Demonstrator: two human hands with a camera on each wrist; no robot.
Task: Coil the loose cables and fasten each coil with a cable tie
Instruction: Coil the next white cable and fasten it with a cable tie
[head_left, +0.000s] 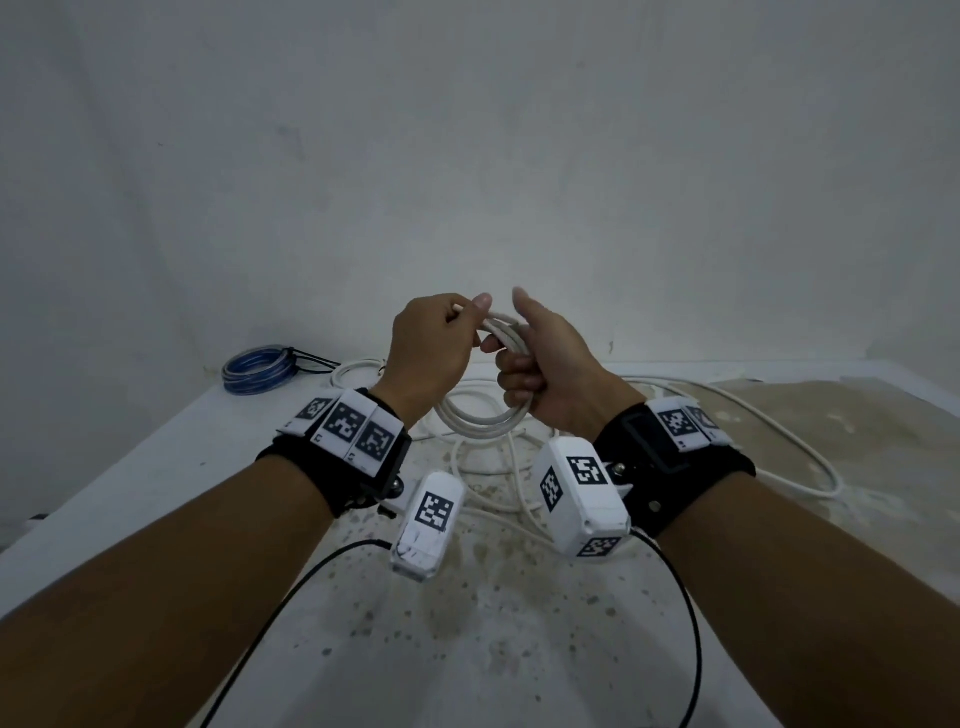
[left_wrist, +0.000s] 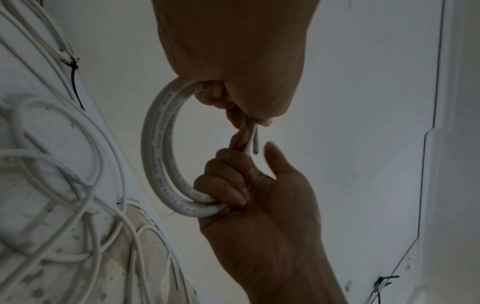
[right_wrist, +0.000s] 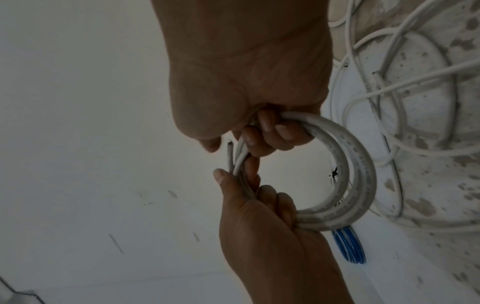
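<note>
- Both hands hold one white coil (head_left: 485, 415) in the air above the table (head_left: 156, 467), in front of the wall (head_left: 467, 156).
- The left hand (head_left: 431, 358) has its fingers curled round the top of the coil, thumb pressed over the strands; a cut cable end (left_wrist: 255, 144) sticks out beside the thumb.
- The right hand (head_left: 540, 379) wraps its fingers round the coil's right side, with the thumb standing free and upright.
- Loose white cables (head_left: 753, 421) sprawl over the stained middle and right of the table, one loop running close to the far right edge.
- A blue coil (head_left: 260, 369), already bound with a black cable tie (head_left: 311, 358), lies at the far left by the wall; a tied white coil (head_left: 358, 371) lies just right of it.
- The near left of the table is bare.
- Faint print runs along the held coil's jacket in the left wrist view, too blurred to read.
- Wrist bands (head_left: 343, 431) carry black-and-white square markers.
</note>
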